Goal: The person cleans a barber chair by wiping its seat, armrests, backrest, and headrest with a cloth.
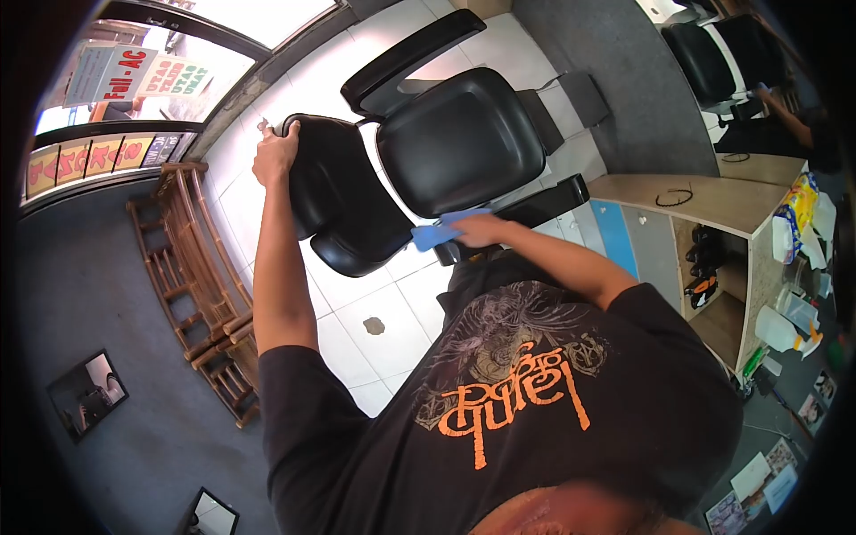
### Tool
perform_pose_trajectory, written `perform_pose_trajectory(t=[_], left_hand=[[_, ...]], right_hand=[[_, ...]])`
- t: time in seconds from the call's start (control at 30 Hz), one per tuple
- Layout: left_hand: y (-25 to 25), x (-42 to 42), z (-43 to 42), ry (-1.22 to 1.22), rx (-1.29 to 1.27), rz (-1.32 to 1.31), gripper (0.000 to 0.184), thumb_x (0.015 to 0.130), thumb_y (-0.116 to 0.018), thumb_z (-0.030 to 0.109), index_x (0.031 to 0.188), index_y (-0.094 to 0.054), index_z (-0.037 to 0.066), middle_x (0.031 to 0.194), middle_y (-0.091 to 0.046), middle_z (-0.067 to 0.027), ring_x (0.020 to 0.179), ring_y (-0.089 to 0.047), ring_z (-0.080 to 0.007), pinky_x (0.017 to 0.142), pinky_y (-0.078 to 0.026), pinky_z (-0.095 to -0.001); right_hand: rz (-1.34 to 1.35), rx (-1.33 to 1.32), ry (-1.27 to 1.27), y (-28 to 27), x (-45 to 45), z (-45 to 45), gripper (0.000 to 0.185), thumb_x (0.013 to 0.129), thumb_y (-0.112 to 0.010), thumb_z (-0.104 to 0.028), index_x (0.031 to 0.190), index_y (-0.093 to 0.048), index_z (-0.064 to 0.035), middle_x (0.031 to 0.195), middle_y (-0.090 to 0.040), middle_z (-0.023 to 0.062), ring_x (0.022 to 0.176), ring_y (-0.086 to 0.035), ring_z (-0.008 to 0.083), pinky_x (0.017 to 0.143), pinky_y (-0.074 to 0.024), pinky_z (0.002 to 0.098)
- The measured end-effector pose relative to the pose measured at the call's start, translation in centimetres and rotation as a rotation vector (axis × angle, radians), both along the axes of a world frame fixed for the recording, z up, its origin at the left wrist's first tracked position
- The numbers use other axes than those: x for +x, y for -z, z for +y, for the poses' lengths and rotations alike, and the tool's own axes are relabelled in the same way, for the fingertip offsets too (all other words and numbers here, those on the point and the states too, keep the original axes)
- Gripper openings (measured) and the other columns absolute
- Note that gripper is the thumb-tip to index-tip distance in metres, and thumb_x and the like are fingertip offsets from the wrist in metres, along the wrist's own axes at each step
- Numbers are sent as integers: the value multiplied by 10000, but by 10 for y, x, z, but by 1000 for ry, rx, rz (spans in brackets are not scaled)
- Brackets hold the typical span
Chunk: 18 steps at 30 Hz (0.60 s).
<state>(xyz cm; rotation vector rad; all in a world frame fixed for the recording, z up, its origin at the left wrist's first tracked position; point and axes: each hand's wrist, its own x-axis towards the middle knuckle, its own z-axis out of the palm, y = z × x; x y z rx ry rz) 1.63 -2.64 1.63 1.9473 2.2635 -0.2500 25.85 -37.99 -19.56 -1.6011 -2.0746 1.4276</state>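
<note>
A black padded barber chair (464,138) stands in front of me, its seat and armrests in view. My left hand (275,153) grips the outer end of the chair's backrest (343,183), thumb on the near side; some fingers are hidden behind the edge. In my right hand (479,230) is a blue cloth (434,234), bunched under the fingers. The cloth is beside the near armrest (544,201), close to where seat and backrest meet. Whether it touches the chair, I cannot tell.
A bamboo bench (192,276) runs along the wall at left. To the right, a wooden cabinet (660,192) bears a black ring-shaped item (674,196), with a spray bottle (777,330) nearby. A large mirror (740,80) reflects the chair. A dark patch (374,326) marks the tiled floor.
</note>
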Motion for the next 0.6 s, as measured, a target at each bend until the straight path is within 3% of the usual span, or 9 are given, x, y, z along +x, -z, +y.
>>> perform_pose_trajectory(t=[0.1,0.13,0.2,0.33,0.43,0.47,0.53,0.57,0.6], left_hand=[[5,-3,4,15,20,2,862,908,-535,738,1563,-474,182,1385,-659,-170,1265,-649,-370,1072,-504,-474],[5,-4,4,21,22,3,862,908,-535,739,1563,-473,181,1384,-658,-171,1265,-649,-372,1072,-504,-475],[6,-5,3,24,22,9,861,909,-534,737,1563,-473,180,1387,-656,-172,1267,-647,-373,1074,-502,-477],[2,1,1,13,18,16,848,916,-531,732,1552,-484,173,1389,-653,-176,1270,-644,-375,1077,-499,-480],[2,0,1,15,28,20,831,922,-526,728,1534,-504,166,1381,-657,-180,1260,-649,-380,1073,-501,-483],[2,0,1,20,31,23,826,924,-525,727,1527,-511,163,1377,-659,-181,1255,-652,-382,1070,-503,-485],[3,0,2,19,35,15,816,924,-523,728,1510,-528,160,1363,-668,-185,1243,-659,-385,1058,-509,-488],[2,0,1,19,37,14,817,922,-524,729,1509,-530,160,1361,-669,-184,1242,-659,-385,1056,-510,-488],[3,0,2,18,37,13,818,921,-524,730,1508,-532,160,1359,-671,-184,1242,-660,-385,1054,-510,-489]], right_hand=[[-109,-162,120,2,100,-13,347,948,-578,-263,1259,-664,-136,1163,-723,199,1137,-670,415,971,-528,533],[-186,-179,65,4,142,-16,361,1020,-527,-307,1328,-634,-152,1199,-712,187,1151,-669,400,987,-521,521],[-289,-207,136,17,208,-21,377,1016,-521,-310,1325,-633,-124,1209,-711,198,1164,-665,394,978,-513,518],[-632,-322,241,31,254,-11,427,993,-535,-326,1367,-645,-152,1244,-710,202,1157,-674,395,991,-509,515],[-533,-317,146,60,222,-1,482,982,-481,-322,1441,-604,-242,1310,-687,220,1199,-663,411,1037,-498,499],[-492,-391,131,155,213,-1,512,987,-496,-376,1448,-612,-188,1356,-672,215,1248,-649,400,1070,-486,481],[-437,-539,143,99,131,26,666,987,-462,-559,1344,-684,-42,1401,-647,221,1320,-616,362,1119,-462,469],[-383,-524,123,120,94,31,685,968,-475,-586,1362,-676,-64,1402,-642,230,1320,-610,382,1125,-459,479],[-341,-466,80,104,58,34,641,971,-488,-543,1335,-693,-57,1400,-640,232,1314,-608,400,1120,-463,487]])
